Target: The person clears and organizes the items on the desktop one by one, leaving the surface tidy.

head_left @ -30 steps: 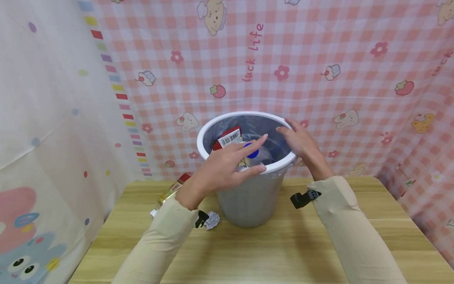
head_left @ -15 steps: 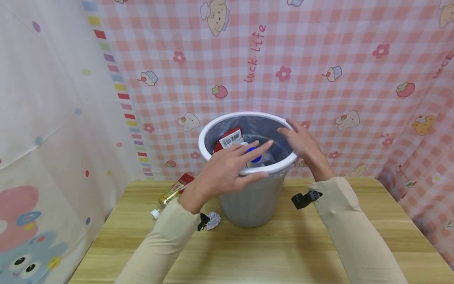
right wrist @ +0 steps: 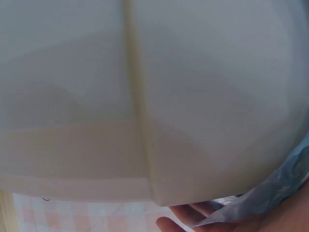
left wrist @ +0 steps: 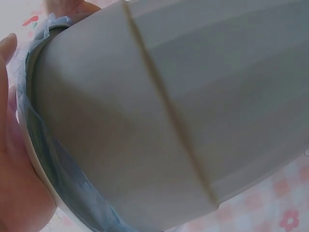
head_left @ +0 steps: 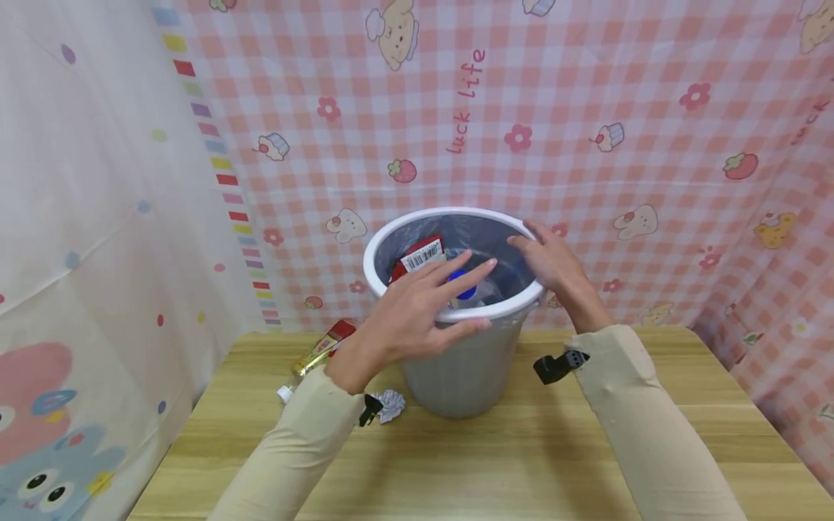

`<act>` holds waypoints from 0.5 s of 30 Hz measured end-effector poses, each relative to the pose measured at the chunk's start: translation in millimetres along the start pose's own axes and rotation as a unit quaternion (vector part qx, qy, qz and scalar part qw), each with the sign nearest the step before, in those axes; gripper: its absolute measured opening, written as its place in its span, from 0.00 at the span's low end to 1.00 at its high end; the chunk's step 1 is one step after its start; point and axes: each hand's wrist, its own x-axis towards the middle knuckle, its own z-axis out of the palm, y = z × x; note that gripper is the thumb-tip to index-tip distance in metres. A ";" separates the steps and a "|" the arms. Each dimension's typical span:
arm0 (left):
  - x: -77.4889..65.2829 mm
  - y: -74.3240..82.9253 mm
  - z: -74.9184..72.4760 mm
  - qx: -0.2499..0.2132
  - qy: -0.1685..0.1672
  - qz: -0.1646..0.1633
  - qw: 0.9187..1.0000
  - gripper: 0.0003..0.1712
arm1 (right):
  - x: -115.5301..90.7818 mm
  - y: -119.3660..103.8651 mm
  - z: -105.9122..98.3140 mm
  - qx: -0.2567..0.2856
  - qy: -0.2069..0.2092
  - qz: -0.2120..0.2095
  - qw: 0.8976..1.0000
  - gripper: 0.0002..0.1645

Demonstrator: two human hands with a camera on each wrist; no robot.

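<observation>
A grey trash can [head_left: 459,369] with a white rim stands upright on the table, lined with a thin bluish bag [left wrist: 72,164]. My left hand [head_left: 413,307] lies across the near left of the rim, fingers stretched over the opening and thumb apart. My right hand [head_left: 554,260] grips the rim at the right, thumb toward the inside and fingers outside. Inside the can are a red box with a barcode label [head_left: 423,252] and something with a blue cap [head_left: 465,288], partly behind my left fingers.
On the wooden table [head_left: 482,463], left of the can, lie a crumpled paper ball [head_left: 392,407], a red and yellow packet [head_left: 337,333] and a small white cap [head_left: 284,393], partly behind my left arm. A pink checked cloth [head_left: 573,181] hangs behind.
My left hand has shifted slightly down and right along the rim since a second ago. The can and my right hand have hardly moved.
</observation>
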 end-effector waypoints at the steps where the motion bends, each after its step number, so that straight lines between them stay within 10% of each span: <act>1: -0.5 -0.1 0.0 -0.007 0.005 0.001 1.000 0.38 | 0.3 0.0 0.3 -0.002 0.001 -0.001 1.000 0.44; 15: -2.8 -1.4 -1.5 -0.059 0.051 0.017 0.997 0.32 | -1.5 -0.4 1.0 0.001 -0.001 0.006 1.000 0.45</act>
